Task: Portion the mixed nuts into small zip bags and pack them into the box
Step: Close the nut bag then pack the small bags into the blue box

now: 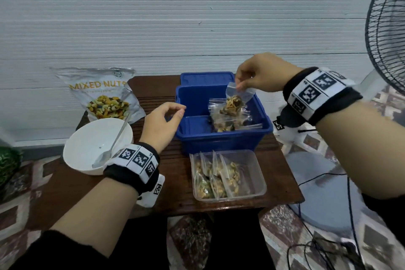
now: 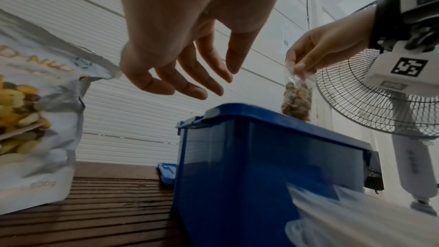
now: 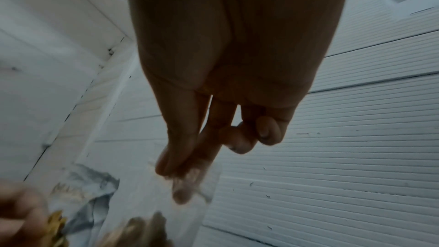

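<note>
A blue plastic box stands mid-table with several filled zip bags lying inside. My right hand pinches the top of one small nut-filled zip bag and holds it hanging over the box's right side; the left wrist view shows that bag above the box rim. My left hand hovers at the box's left rim, fingers relaxed and holding nothing, as the left hand also appears in its wrist view. The right wrist view shows my right hand pinching the bag's clear top.
The mixed nuts pouch leans against the wall at back left. A white bowl with a spoon sits at left. A clear tray of several filled bags sits in front of the box. A standing fan is on the right.
</note>
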